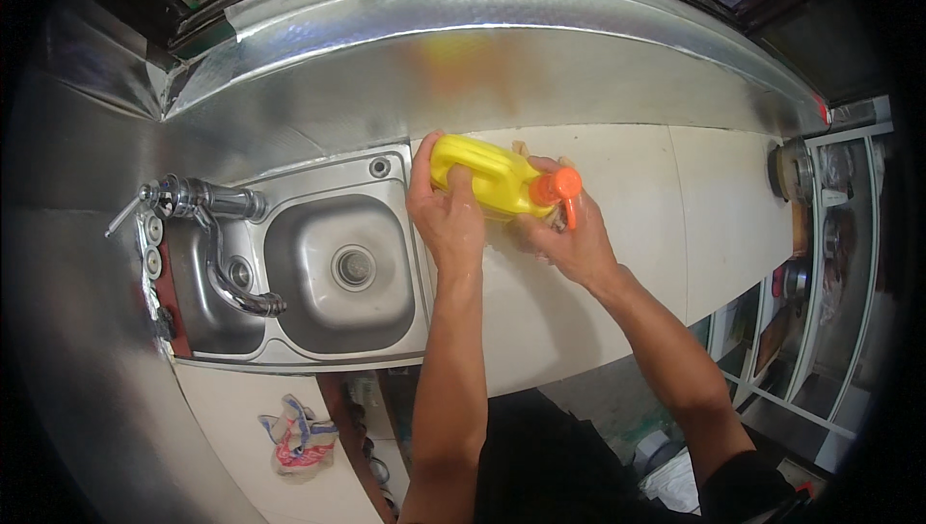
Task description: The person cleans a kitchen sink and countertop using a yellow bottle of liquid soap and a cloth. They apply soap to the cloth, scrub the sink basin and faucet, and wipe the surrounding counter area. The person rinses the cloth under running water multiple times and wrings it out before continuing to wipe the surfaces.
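Observation:
A yellow plastic jug with a built-in handle is held tilted on its side above the pale countertop, to the right of the sink. Its orange cap points right, and an orange loop hangs from it. My left hand is wrapped round the jug's bottom end, with fingers at the handle. At the cap end, my right hand grips the jug from below and behind. Most of its fingers are hidden by the jug. Something small and greyish shows by the right palm, too unclear to name.
A steel sink with two basins and a chrome faucet lies to the left. A crumpled cloth rests on the lower-left counter. White-framed shelves holding pots stand at the right. A metallic wall runs behind the counter.

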Demonstrator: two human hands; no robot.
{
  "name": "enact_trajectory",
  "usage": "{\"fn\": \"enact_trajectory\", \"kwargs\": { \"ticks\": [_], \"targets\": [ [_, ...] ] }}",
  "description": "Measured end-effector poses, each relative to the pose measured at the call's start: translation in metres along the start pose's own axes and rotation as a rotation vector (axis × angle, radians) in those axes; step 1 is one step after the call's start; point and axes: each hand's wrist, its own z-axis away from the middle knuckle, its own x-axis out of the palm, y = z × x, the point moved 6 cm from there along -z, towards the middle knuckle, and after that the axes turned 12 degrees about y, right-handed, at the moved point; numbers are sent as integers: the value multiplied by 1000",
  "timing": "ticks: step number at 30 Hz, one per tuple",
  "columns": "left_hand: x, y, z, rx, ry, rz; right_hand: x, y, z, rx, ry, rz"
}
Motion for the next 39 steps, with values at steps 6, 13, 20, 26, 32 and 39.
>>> {"fn": "enact_trajectory", "kwargs": {
  "ticks": [6,13,20,26,32,39],
  "targets": [
    [0,-4,0,59,68,-141,2,0,3,31,19,-87],
    [4,-2,0,-243,-3,58,8,7,5,20,50,-101],
    [5,-2,-3,-332,-211,-9,11,7,9,-8,59,-100],
    [9,0,0,-154,-16,-35,13,8,7,28,67,-126],
    [12,-9,-8,-61,52,-131,16,7,9,-7,66,-128],
    [5,-4,-8,-244,-111,-107,22,16,13,-22,38,-98]
  ]
}}
